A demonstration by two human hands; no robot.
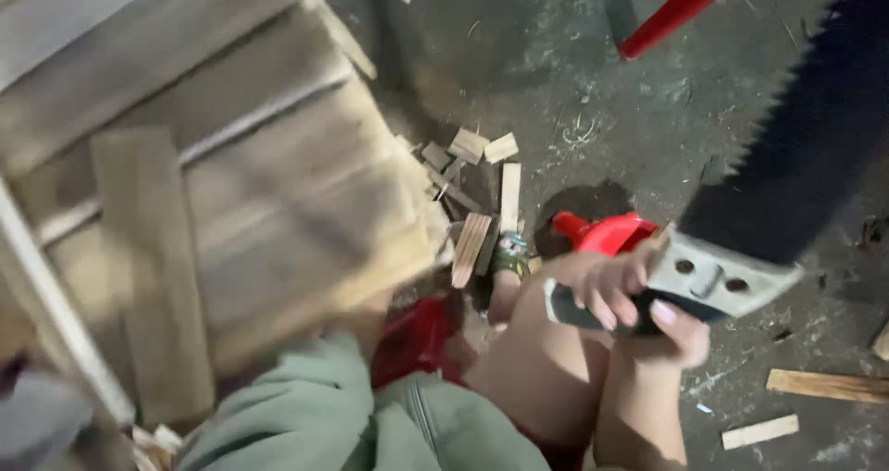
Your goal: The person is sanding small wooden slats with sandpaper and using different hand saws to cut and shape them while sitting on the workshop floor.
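My right hand [648, 318] clenches the handsaw [787, 170] at its dark handle; stiff, toothed blade; left hand unseen

- A dark, gritty concrete floor [556, 54] carries everything, dusted with sawdust and splinters.
- Short wood offcuts [482, 202] lie heaped beside a large wooden pallet [231, 184].
- Two thin wood strips [824, 386] rest near the right edge.
- A red plastic object [607, 233] sits on the floor by the offcuts.

saw blade [796, 156] tip cut off at edge; pallet [231, 184] blurred
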